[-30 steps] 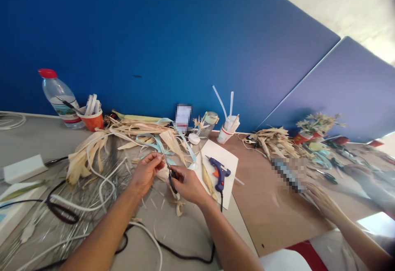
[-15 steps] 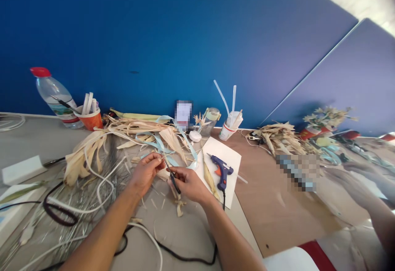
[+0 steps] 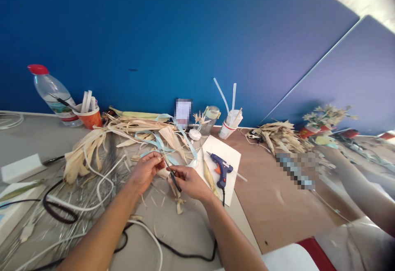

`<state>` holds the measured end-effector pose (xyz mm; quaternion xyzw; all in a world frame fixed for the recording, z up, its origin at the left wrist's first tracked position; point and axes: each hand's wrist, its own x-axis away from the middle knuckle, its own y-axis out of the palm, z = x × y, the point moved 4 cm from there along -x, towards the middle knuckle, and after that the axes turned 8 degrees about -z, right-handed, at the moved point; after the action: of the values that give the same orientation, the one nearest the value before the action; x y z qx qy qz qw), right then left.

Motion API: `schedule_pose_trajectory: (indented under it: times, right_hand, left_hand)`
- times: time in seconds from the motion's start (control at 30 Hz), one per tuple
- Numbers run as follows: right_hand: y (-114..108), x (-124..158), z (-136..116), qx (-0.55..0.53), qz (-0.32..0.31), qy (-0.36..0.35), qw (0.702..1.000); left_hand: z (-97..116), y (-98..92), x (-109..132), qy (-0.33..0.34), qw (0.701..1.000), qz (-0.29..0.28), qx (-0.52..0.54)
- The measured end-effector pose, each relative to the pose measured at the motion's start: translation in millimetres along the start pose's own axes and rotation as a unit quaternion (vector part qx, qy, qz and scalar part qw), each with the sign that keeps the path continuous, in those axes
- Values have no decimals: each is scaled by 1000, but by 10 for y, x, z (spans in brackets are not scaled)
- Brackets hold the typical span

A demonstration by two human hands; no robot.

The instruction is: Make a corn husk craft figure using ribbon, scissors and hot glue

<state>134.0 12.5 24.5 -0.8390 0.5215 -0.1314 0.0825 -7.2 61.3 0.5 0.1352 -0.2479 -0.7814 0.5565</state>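
Note:
My left hand is closed, pinching a small piece of dried husk just above the grey table. Close to its right, my right hand grips black-handled scissors, whose blades point up toward the pinched husk. Small husk scraps lie on the table under both hands. Behind the hands spreads a pile of dried corn husks mixed with pale blue ribbon.
A blue glue gun rests on white paper to the right. Cups of sticks, an orange cup and a water bottle line the blue wall. Cables cross the left. Another person's arm reaches in at right.
My hands have barely shifted, still working the husk with the scissors. The other person's arm at right has lifted and reached further over the brown board.

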Motion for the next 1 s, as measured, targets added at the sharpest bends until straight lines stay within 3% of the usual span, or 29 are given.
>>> schedule_pose_trajectory:
  times: [0.27, 0.47, 0.6, 0.77, 1.0]
  right_hand:
    - [-17, 7, 4, -13, -14, 16, 1000]
    - [-149, 76, 31, 67, 49, 21, 996]
    - [-247, 265, -43, 250, 81, 92, 961]
    - [-224, 456, -116, 381, 85, 190, 901]
    - [-45, 431, -106, 452, 30, 185, 872]
  left_hand:
    - [8, 5, 0, 1, 1000, -10, -7]
    - [23, 12, 2, 3, 1000, -2, 21]
    - [65, -9, -6, 38, 998, 16, 52]
    - [104, -19, -11, 61, 997, 21, 37]
    - [78, 62, 20, 56, 996, 5, -67]
